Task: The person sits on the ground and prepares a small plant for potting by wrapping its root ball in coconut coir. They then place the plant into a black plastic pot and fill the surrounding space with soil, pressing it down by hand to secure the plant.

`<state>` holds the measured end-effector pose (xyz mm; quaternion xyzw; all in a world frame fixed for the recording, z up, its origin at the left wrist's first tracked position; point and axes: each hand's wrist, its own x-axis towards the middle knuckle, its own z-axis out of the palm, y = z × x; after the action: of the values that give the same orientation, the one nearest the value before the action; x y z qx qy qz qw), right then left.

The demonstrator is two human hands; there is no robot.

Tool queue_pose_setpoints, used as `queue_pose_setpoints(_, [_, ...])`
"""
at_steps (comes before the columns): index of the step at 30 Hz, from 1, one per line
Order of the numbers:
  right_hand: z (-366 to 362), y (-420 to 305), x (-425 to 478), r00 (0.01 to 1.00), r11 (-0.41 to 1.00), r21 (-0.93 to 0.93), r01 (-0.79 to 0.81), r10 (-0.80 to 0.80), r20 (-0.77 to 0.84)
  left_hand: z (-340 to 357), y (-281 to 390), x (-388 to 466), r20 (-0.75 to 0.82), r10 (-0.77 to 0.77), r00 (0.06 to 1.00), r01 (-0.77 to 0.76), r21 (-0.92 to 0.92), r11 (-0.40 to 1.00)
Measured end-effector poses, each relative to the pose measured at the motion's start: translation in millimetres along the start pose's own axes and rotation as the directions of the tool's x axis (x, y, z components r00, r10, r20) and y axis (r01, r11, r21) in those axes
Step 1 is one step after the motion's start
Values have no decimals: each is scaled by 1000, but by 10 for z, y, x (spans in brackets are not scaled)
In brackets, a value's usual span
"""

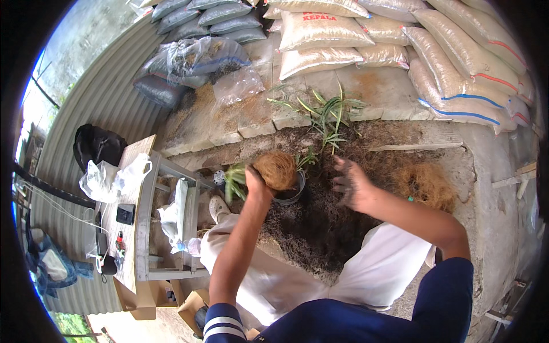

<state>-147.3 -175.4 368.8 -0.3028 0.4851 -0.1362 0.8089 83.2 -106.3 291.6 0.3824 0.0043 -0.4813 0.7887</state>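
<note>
My left hand (257,180) holds a round bundle of brown coconut fibre (275,170), with green leaves (235,182) sticking out on its left. Behind and below the bundle, a dark plastic pot (291,198) stands on the soil. My right hand (352,184), smeared with soil, is raised above the dark soil (317,227) with its fingers apart, holding nothing. Leafy green plants (332,111) lie beyond my hands, near the concrete ledge. A loose pile of coconut fibre (424,184) is to the right of my right hand.
Filled sacks (326,32) are stacked on the raised concrete floor, with grey bags (231,21) at the back left. A wooden table (143,171) bearing plastic bags and a phone (125,214) stands at the left. Cardboard boxes (139,302) sit near it. A water bottle (194,247) is beside my leg.
</note>
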Motion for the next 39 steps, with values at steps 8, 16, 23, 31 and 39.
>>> queue_pose_setpoints(8, [-830, -34, -263, 961, 949, -269, 163, -92, 259, -537, 732, 1542, -295, 876, 381, 82, 955, 286])
queue_pose_setpoints(16, [-787, -258, -373, 968, 862, -474, 179, -68, 242, -1069, 810, 2695, -414, 835, 363, 88, 907, 411])
queue_pose_setpoints(23, [-771, -403, 41, 1000, 757, -653, 2, -3, 0, -1535, 790, 3618, -377, 852, 363, 144, 926, 349])
queue_pose_setpoints(31, [-816, -435, 327, 994, 695, -711, -109, 69, -85, -1585, 451, 4027, 146, 879, 453, 99, 972, -212])
queue_pose_setpoints(39, [-721, -513, 327, 989, 625, -773, -102, 146, -13, -1644, -1, 4087, 206, 736, 645, 122, 923, -365])
